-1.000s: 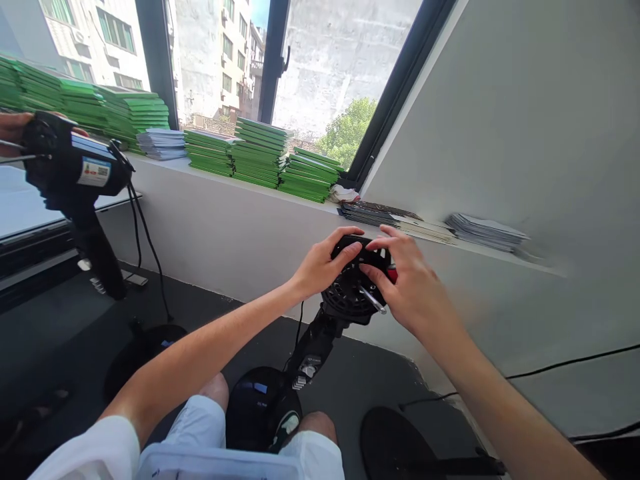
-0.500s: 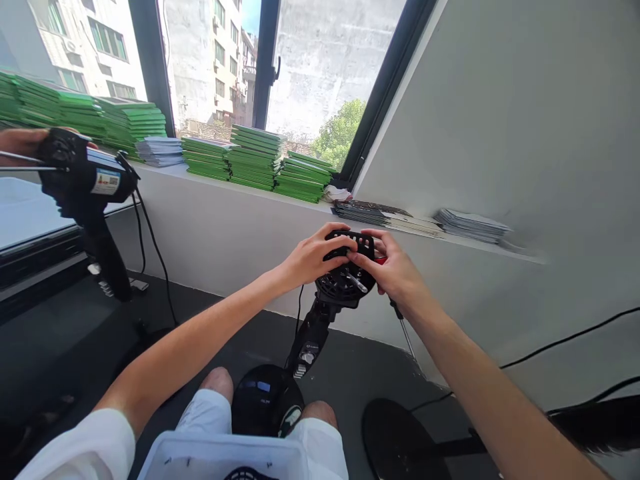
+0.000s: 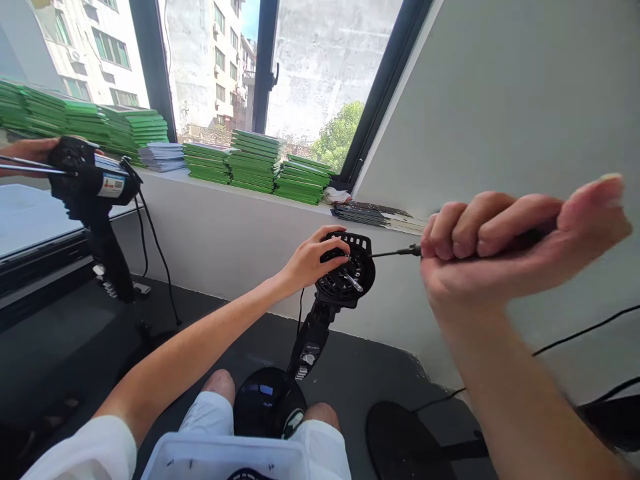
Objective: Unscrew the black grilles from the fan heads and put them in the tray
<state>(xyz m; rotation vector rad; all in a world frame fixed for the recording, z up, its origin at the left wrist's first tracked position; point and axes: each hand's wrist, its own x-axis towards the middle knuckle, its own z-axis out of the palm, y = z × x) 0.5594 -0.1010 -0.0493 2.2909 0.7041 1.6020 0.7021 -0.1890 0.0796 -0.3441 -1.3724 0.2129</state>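
In the head view a black fan motor head [image 3: 367,279], with a metal shaft [image 3: 354,283] sticking out of its front, sits on a jointed pole [image 3: 311,341] above a round base [image 3: 250,403] between my knees. My left hand [image 3: 316,257] is closed over the upper left of the motor head, gripping its slotted rim. To the right, my right hand [image 3: 495,243] is wrapped round a screwdriver [image 3: 393,253]. Its blade runs left, with the tip at the right side of the motor head. Most of the handle is hidden in my fist.
A white plastic tub [image 3: 225,453] with small screws and a black part rests on my lap. At left another person's hand [image 3: 30,152] is at a second fan head [image 3: 95,180]. Green stacks [image 3: 255,160] line the windowsill. Another round base [image 3: 400,443] lies right.
My right hand has left the motor head and moved right. The screwdriver, which hung downward beneath that hand, now points left at the head. The left hand stays in place.
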